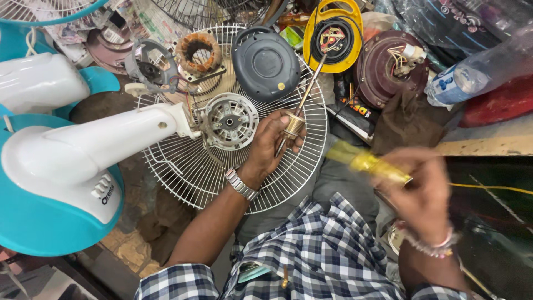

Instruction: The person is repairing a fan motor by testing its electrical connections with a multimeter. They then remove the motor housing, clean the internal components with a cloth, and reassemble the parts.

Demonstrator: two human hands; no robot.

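Your left hand [270, 143] fingers clamp the rotor shaft [302, 100] — rigid, heavyish, prob. oily, grip near brass bushing [293, 125]; right hand [422, 191] fingers clenched on yellow screwdriver [369, 163].

A white-coated wire grille [183, 166] lies under glossy white plastic housing [105, 141], beside a shiny brass-coloured metal rotor [293, 125].

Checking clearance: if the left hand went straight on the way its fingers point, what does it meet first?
Probably the dark grey rounded plastic motor cover lying on the white wire fan guard. The left hand, gripping a brass-coloured rotor with a thin metal shaft, points up the picture toward it. Depth is unclear from one view.
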